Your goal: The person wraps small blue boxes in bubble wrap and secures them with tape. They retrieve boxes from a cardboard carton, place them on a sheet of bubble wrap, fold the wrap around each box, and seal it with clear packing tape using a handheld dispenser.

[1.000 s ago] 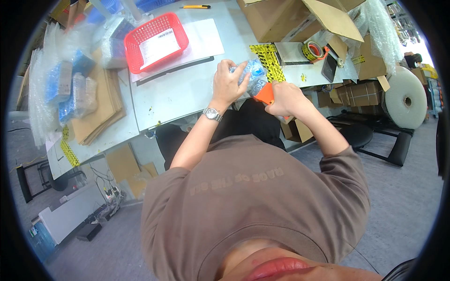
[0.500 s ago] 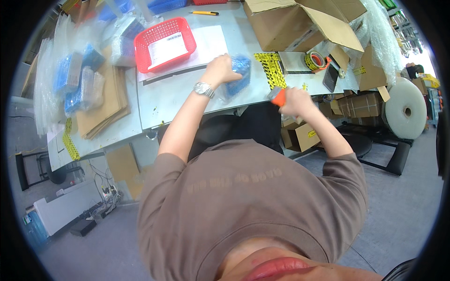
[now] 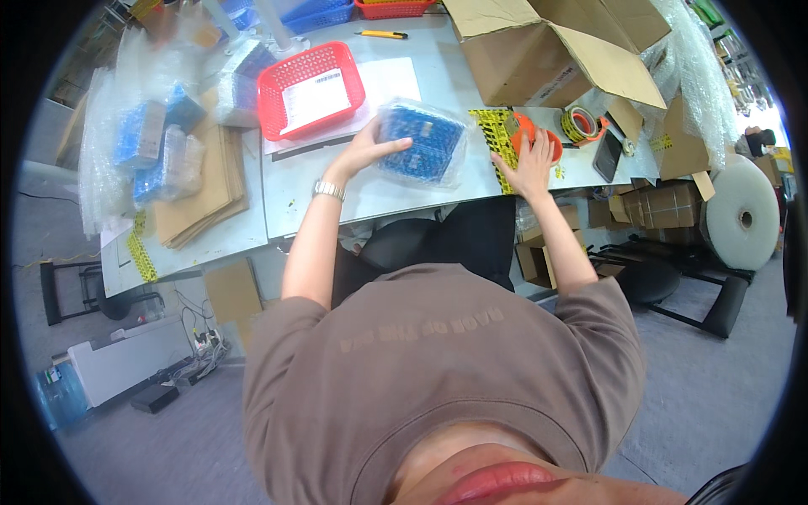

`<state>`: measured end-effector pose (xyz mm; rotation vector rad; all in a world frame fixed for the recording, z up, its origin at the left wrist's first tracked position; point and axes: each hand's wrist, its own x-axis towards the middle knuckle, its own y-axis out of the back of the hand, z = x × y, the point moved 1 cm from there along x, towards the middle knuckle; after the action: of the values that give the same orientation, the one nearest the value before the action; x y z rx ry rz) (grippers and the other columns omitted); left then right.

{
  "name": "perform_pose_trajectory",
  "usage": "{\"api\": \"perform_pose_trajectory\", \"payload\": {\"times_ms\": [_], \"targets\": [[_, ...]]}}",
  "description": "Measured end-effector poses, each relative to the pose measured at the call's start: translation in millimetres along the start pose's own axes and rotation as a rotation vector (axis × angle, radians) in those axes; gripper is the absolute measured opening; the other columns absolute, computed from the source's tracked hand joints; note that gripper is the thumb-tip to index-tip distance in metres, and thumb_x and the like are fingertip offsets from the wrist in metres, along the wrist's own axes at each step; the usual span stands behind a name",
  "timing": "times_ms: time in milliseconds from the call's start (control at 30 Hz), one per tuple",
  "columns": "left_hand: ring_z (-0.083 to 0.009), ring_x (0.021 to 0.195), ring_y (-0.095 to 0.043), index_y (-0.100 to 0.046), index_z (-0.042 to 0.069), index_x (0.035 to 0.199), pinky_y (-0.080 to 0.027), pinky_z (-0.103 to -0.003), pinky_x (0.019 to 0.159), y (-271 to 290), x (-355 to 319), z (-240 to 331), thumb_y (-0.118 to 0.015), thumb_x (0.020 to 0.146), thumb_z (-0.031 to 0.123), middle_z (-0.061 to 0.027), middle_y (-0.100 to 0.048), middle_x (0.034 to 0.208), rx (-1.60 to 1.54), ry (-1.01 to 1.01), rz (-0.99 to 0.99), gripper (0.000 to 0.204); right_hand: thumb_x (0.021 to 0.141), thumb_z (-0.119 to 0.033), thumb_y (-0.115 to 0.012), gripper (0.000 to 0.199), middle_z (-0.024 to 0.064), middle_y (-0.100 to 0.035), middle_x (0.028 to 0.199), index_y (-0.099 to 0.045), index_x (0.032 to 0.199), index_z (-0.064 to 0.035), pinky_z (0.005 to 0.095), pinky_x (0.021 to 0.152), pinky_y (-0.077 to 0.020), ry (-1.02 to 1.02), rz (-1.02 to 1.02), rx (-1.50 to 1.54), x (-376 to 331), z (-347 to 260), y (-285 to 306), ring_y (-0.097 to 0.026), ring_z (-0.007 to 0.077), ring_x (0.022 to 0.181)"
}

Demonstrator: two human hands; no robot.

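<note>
A: What was seen across the grey worktable (image 3: 396, 198), starting with the biggest item?

B: An open cardboard box (image 3: 539, 50) was seen at about one o'clock from the middle of the table. A stack of brown flat cardboard sheets (image 3: 206, 181) was laid at nine o'clock, with bubble-wrapped blue parcels (image 3: 147, 147) just beside it. A red plastic basket (image 3: 310, 88) with a white sheet inside was placed at eleven o'clock.

A: And what was held?

B: A bubble-wrapped blue package (image 3: 421, 143) was rested on the table near its front edge, at the centre. It was touched at its nine o'clock side by the left hand (image 3: 366, 150), fingers spread against the wrap rather than closed around it.

A: The right hand?

B: The right hand (image 3: 530, 164) was laid with fingers apart on an orange tape dispenser (image 3: 534, 135), at three o'clock from the package. A roll of tape (image 3: 579, 124) was seen beyond it, and a yellow utility knife (image 3: 383, 34) at twelve o'clock.
</note>
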<state>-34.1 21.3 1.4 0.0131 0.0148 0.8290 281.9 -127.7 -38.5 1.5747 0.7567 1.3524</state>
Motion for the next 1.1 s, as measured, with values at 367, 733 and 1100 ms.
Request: {"api": "perform_pose_trajectory", "payload": {"times_ms": [367, 733, 1100], "targets": [[-0.0137, 0.11, -0.056, -0.049, -0.003, 0.131, -0.046, -0.029, 0.092, -13.3, -30.2, -42.7, -0.067, 0.086, 0.053, -0.0101, -0.059, 0.122, -0.326, 0.076, 0.207, 0.074, 0.075, -0.03, -0.082, 0.071, 0.0162, -0.061, 0.122, -0.05, 0.128, 0.0034, 0.0332, 0.098, -0.0445, -0.178, -0.433, 1.435, 26.3, -136.2, 41.5, -0.058, 0.0196, 0.112], [-0.0254, 0.139, -0.033, -0.028, 0.004, 0.146, -0.026, -0.039, 0.115, 5.1, -41.2, -17.3, -0.087, 0.066, 0.029, -0.017, -0.035, 0.148, 0.375, -0.324, 0.341, 0.102, 0.064, -0.028, -0.085, 0.08, 0.0136, -0.063, 0.119, -0.05, 0.134, -0.0081, 0.0393, 0.099, -0.0437, 0.422, -0.397, 0.596, 74.3, -129.3, 102.0, -0.059, 0.0279, 0.114], [-0.0261, 0.128, -0.048, -0.053, 0.006, 0.13, -0.032, -0.045, 0.111, -29.2, -38.9, 17.6, -0.085, 0.066, 0.027, -0.0135, -0.059, 0.123, 0.719, -0.57, 0.466, 0.075, 0.077, -0.036, -0.076, 0.072, 0.0163, -0.054, 0.131, -0.047, 0.136, -0.0076, 0.0394, 0.096, -0.0467, 0.149, -0.499, 0.783, 73.9, -103.2, 74.6, -0.055, 0.0288, 0.117]]}}
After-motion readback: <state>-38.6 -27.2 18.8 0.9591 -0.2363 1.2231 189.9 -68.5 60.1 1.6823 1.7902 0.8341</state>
